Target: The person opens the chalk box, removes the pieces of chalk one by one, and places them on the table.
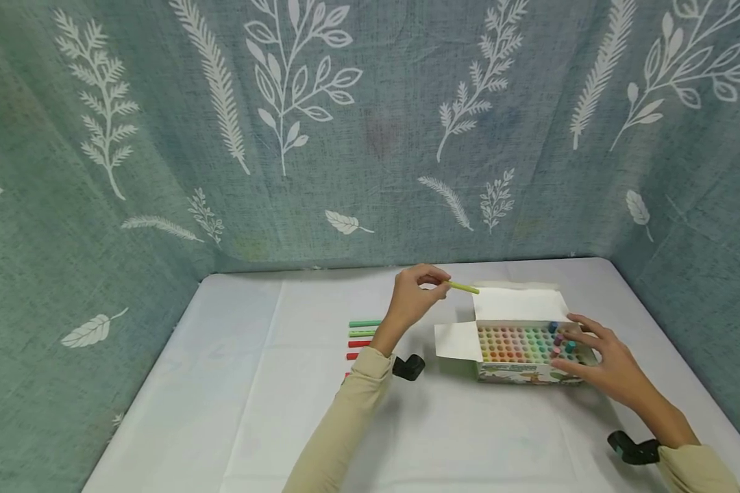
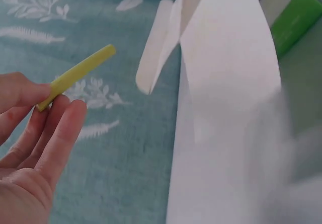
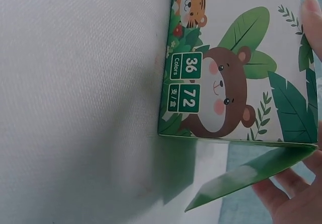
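Pinching a yellow stick (image 1: pixel 464 287) between fingers, the left hand (image 1: pixel 413 298) hovers near the open box (image 1: pixel 512 374); the right hand (image 1: pixel 607 364) spreads wide over its end. Several sticks (image 1: pixel 364 324) already lie out, many sit boxed.

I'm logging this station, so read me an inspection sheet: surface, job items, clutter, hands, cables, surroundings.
Surface: white-covered table, faint fold lines.
Job items: yellow stick, held raised; open box holding rows of coloured sticks; green sticks and red sticks lying to the box's left.
Clutter: nothing seen.
Hands: left hand pinches the yellow stick; right hand is at the box's right end.
Cables: nothing seen.
Surroundings: green-blue curtain with white leaf prints.
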Demonstrator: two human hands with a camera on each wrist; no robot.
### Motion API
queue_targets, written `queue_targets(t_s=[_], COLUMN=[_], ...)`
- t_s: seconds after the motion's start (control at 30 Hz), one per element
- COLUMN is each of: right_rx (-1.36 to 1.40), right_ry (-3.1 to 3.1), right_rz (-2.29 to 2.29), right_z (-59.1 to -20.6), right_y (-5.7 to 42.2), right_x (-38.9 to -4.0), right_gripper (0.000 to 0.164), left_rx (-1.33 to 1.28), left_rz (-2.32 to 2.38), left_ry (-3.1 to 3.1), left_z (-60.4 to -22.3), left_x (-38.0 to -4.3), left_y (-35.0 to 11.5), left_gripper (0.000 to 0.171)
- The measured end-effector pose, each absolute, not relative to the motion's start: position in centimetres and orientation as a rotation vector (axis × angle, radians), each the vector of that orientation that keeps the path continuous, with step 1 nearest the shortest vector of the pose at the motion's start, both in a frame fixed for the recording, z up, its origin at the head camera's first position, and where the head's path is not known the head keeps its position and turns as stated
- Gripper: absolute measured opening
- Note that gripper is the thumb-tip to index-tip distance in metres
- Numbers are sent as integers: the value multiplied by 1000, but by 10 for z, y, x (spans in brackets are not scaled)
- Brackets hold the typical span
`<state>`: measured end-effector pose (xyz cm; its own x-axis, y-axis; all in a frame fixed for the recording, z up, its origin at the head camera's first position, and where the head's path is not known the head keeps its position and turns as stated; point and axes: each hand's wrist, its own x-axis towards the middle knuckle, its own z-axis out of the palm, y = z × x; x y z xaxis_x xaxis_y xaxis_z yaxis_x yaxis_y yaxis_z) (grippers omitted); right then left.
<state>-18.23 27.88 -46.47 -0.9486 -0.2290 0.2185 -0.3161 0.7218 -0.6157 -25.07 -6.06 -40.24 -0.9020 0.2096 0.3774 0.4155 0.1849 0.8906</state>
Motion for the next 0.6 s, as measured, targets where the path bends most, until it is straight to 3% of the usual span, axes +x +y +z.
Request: queue_targets(t_s=[0.37, 0.6], right_rx=[439, 447], right_ry=[-2775, -2775], right_rz=[1071, 1054], right_z=[-468, -470], right_y=[280, 281], right_x=[-182, -181], right_gripper=[64, 74], left_rx=[-455, -404], left_rz=[-2027, -2049], left_ry=[-2274, -2276], left_z=[-396, -407], left_x=[-237, -236], left_y=[-90, -99], left_gripper=[14, 14])
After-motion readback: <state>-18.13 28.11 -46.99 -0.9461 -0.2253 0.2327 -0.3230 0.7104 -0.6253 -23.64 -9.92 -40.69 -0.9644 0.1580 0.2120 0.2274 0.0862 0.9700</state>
